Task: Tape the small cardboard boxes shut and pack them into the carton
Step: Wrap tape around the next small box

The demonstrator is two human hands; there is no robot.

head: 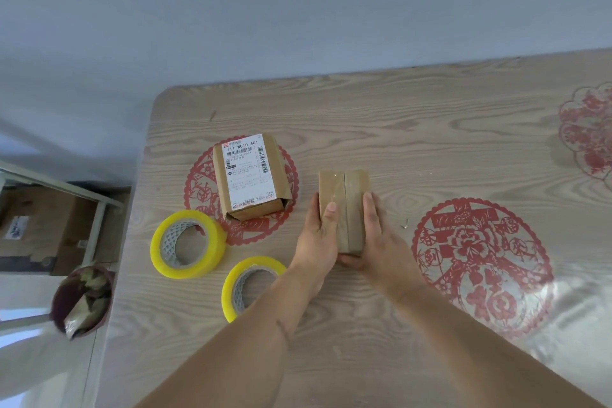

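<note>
Here both hands, left (319, 235) and right (381, 235), grip small box (346, 205) on table (430, 129).

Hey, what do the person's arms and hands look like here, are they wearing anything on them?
Both forearms are bare as far as the picture shows: no sleeves reach into view. The left hand and right hand wear no gloves, and no rings, watch or bracelets show. The left forearm has a thin dark line across it near the middle; what it is cannot be told.
</note>
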